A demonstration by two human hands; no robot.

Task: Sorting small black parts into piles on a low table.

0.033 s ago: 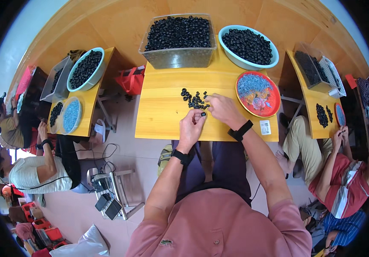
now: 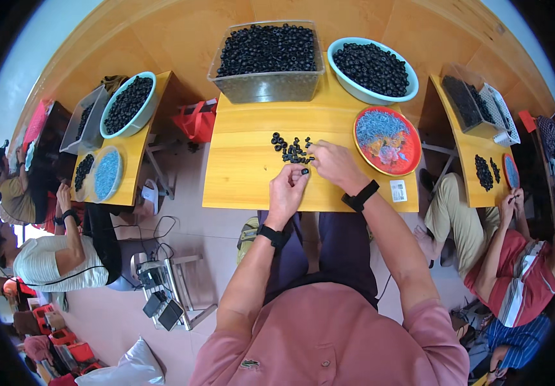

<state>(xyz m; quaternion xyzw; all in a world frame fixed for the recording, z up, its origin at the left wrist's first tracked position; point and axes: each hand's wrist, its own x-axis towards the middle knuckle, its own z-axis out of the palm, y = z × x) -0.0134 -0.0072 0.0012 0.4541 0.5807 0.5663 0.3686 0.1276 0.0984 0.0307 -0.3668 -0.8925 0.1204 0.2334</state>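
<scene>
A small pile of black rings (image 2: pixel 292 149) lies in the middle of the yellow wooden table (image 2: pixel 239 177). My left hand (image 2: pixel 288 193) pinches one black ring (image 2: pixel 304 171) at its fingertips, just below the pile. My right hand (image 2: pixel 335 166) rests beside it with curled fingers, tips close to the same ring; what they hold is hidden. Both wrists wear black bands. A red plate (image 2: pixel 406 164) with tiny pale blue rings sits to the right of my right hand.
At the table's far edge stand a clear tub (image 2: pixel 266 87) and a pale blue bowl (image 2: pixel 370 96), both full of black rings. People sit at similar tables on the left (image 2: pixel 129 161) and right (image 2: pixel 467 154). A red bag (image 2: pixel 195 121) and a metal frame (image 2: pixel 174 289) are on the floor at the left.
</scene>
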